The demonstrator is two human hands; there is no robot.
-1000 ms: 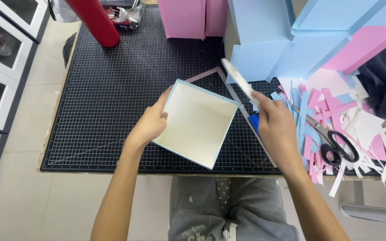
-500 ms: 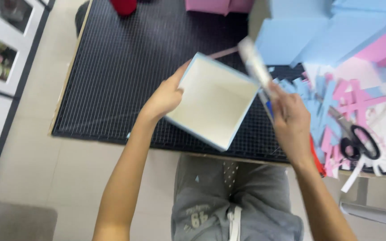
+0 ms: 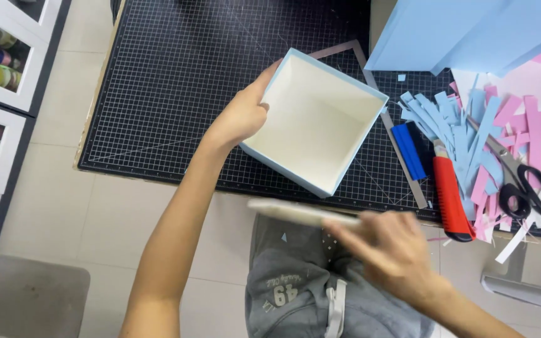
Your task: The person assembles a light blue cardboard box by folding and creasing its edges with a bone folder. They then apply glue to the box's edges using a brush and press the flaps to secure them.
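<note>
Left hand grips the open pale-blue box by its wall, near the tabletop's front edge. Right hand, blurred, holds a flat pale tool below it. Box looks assembled; finishing remains, I'd judge.

The left and far-left of the black cutting mat lie bare, giving open passage there. The open box, gripped at its left wall by the left hand, fills the mat's middle down to the near edge. To the right, room is crowded by a metal ruler, blue tool, red cutter, scissors, paper strips and blue sheets, while the right hand with a flat tool blocks the near side.
</note>
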